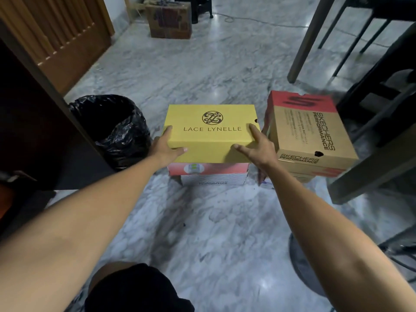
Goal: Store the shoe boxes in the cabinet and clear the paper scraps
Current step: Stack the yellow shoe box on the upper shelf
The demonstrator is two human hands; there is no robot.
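Observation:
A yellow shoe box (209, 136) marked LACE LYNELLE sits on top of a white and pink shoe box (209, 174) on the marble floor. My left hand (165, 147) grips its left near corner, thumb on the front face. My right hand (256, 147) grips its right near corner, fingers on the lid. To the right, a brown and red Skechers shoe box (310, 134) rests on another box that is mostly hidden. No paper scraps show.
A bin lined with a black bag (112, 129) stands left of the boxes. A dark cabinet (29, 122) with its open door fills the left side. Table legs and dark chairs (371, 109) crowd the right. A cardboard box (168, 20) stands far back.

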